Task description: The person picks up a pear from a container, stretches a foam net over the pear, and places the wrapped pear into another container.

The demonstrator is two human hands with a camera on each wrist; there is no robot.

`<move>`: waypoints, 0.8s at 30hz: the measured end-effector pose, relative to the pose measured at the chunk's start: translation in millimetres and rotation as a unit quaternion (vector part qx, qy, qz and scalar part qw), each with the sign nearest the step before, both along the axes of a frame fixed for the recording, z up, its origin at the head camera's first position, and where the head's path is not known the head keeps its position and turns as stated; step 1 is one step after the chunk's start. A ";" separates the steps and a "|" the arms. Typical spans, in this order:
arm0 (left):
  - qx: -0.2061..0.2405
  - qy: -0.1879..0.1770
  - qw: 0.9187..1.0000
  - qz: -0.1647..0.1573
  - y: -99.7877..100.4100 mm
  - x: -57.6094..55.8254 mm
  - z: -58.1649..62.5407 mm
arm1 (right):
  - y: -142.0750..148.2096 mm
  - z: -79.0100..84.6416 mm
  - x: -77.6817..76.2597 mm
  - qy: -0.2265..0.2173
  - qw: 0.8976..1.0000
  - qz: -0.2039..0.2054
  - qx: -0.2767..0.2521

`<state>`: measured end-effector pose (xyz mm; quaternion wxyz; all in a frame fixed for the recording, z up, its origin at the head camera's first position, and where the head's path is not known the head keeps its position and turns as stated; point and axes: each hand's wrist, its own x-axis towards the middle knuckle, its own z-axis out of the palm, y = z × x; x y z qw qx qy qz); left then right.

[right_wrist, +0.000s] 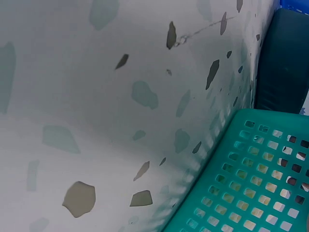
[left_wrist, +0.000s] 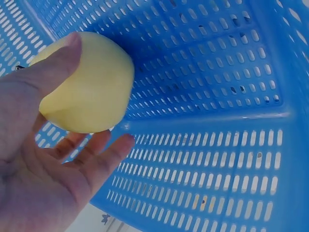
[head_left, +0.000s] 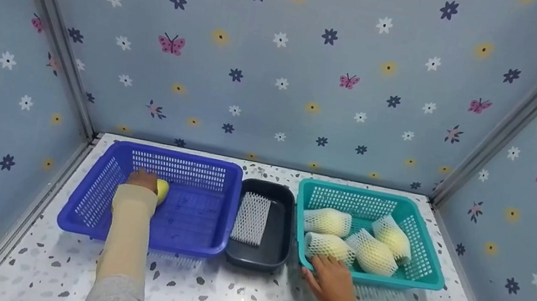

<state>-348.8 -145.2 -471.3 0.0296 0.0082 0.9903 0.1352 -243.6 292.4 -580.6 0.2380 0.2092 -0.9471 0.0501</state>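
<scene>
In the blue basket [head_left: 187,252], my left hand [head_left: 142,180] holds a smooth pale-yellow round fruit [left_wrist: 96,87], with the thumb across it and the fingers beneath. Whether it is an apple or a pear I cannot tell. My right hand [head_left: 333,284] lies over the front rim of the green basket [head_left: 388,281], its fingertips at the nearest net-wrapped fruit [head_left: 328,247]. Several yellow fruits in white foam nets, one of them a wrapped fruit [head_left: 375,256] near the middle, lie in that basket. The right wrist view shows mostly the tabletop and the basket's side.
Between the baskets stands a dark grey tray [head_left: 278,227] holding flat white foam netting [head_left: 252,218]. All three containers stand on a speckled white table [head_left: 223,299]. Flower-patterned panels [head_left: 282,66] enclose the back and both sides.
</scene>
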 end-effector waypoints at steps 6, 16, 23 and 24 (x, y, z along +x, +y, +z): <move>0.069 -0.014 0.997 0.007 -0.9 11.3 7.7 | -1.0 1.3 1.8 -0.006 1.000 -0.006 0.004; 0.195 -0.099 0.976 0.011 -13.1 -1.1 13.7 | -0.9 0.5 1.5 -0.008 1.000 0.005 -0.006; 0.146 -0.105 0.981 -0.069 -16.4 -36.6 -0.9 | -0.8 -1.4 1.3 -0.005 1.000 0.005 -0.008; 0.140 -0.093 0.982 -0.082 -16.1 -36.8 -1.8 | -1.6 -1.7 1.6 -0.006 1.000 0.005 -0.009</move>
